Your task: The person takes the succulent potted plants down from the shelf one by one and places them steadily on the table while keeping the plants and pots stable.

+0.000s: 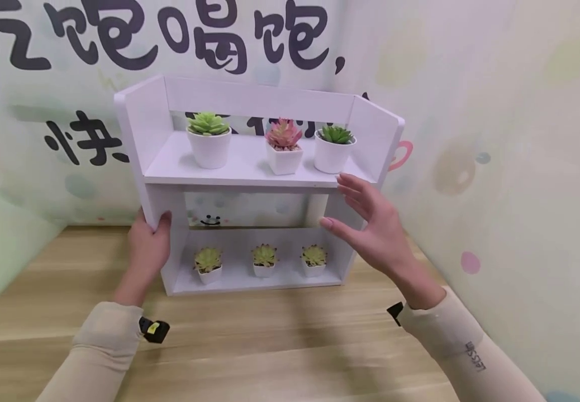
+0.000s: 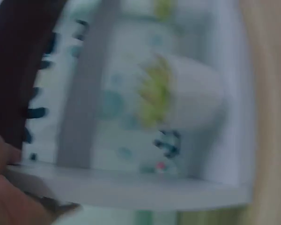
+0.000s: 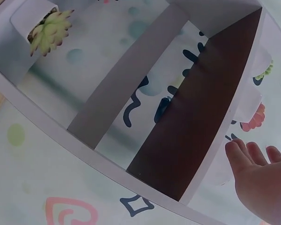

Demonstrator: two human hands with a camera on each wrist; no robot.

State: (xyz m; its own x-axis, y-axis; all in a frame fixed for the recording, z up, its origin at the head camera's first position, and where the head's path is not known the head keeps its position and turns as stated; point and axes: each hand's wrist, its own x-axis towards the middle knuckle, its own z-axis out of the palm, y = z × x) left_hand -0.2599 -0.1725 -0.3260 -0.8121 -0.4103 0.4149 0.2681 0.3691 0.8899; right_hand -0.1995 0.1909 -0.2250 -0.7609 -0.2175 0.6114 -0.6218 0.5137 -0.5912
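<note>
A white two-tier shelf [image 1: 260,96] stands on the wooden table. My left hand [image 1: 149,245] grips its left side panel, thumb at the front edge and the other fingers hidden behind. The right hand [image 1: 380,229] is open at the shelf's right side, fingertips close to the upper board's front edge. Along the upper board sit a light green succulent [image 1: 209,139], a pink succulent [image 1: 284,148] in a square pot and a dark green succulent [image 1: 333,149] nearest that hand. Three small yellow-green succulents [image 1: 264,261] line the lower board. Motion blurs the left wrist view.
Behind the shelf rises a wall [image 1: 239,72] with large black characters and pale spots. Another pale wall [image 1: 511,167] runs along the right. Wooden tabletop [image 1: 250,346] extends in front of the shelf.
</note>
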